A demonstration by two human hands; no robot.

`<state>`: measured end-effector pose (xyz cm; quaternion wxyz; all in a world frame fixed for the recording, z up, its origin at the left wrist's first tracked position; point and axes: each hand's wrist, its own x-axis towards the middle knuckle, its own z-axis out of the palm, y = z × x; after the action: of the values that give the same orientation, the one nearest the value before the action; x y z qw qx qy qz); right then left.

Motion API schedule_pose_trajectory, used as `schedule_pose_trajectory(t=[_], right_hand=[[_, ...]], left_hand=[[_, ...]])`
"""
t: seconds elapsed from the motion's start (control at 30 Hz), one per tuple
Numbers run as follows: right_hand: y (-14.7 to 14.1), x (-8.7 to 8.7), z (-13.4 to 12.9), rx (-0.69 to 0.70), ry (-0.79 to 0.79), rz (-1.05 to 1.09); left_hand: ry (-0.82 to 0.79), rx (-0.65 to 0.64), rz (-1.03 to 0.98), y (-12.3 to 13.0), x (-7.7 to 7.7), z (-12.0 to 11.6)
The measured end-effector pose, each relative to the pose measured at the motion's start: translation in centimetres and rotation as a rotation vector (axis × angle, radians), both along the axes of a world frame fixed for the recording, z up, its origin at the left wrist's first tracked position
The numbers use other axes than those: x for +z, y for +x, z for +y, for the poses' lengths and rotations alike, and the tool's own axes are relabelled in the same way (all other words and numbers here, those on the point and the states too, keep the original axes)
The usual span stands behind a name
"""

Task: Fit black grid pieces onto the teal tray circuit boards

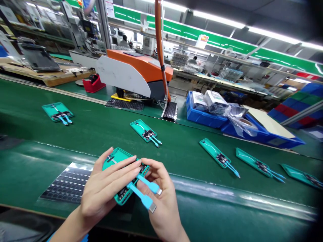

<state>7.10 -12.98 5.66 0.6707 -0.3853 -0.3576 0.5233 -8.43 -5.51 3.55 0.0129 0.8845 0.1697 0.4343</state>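
Note:
A teal power bank case [121,154] is held tilted above the bench between both hands, its circuit board partly hidden under fingers. Two short blue charging cables [143,198] with metal plugs stick out of its near end. My left hand [103,188] grips the case from the left, its fingers stretched across the board. Around the right edge, my right hand [164,195] is closed on the case, its thumb by the cables. Below and left of the case lies a sheet of black stickers [65,185], partly covered by my left hand.
Several more open teal cases [145,131] with cables lie along the green work surface [101,131]. Behind them stand a red tape dispenser [94,83], an orange machine [136,62] and blue bins [207,116] with bagged parts. Another black sheet [170,110] lies beside the machine.

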Motion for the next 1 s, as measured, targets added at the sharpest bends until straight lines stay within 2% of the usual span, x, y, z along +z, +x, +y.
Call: schedule_pose_trajectory(t=[0.13,0.27,0.33,0.4,0.53,0.63,0.87,1.0], right_hand=[[0.1,-0.1,0.1,-0.032,-0.012,0.021],[0.1,-0.1,0.0,-0.040,-0.026,-0.109],[-0.2,-0.2,0.0,-0.074,-0.011,-0.142],[-0.6,-0.3,0.0,-0.050,0.030,-0.123],[-0.9,-0.3,0.5,0.085,0.106,-0.099],[-1.0,0.0,0.8,0.083,0.120,-0.107],[-1.0,0.8,0.8,0.041,0.075,-0.142],[-0.9,0.4,0.8,-0.012,0.045,-0.147]], left_hand=[[-0.009,-0.016,0.021,0.0,-0.1,0.1],[0.020,-0.043,0.020,-0.1,-0.1,0.6],[-0.023,-0.058,-0.001,0.0,0.0,0.9],[-0.160,-0.089,-0.097,0.3,0.0,0.9],[-0.511,-0.118,-0.360,0.5,-0.1,0.7],[-0.635,-0.071,-0.398,0.5,-0.2,0.7],[-0.599,-0.085,-0.386,0.8,0.2,0.8],[-0.392,-0.128,-0.198,0.2,0.7,1.2]])
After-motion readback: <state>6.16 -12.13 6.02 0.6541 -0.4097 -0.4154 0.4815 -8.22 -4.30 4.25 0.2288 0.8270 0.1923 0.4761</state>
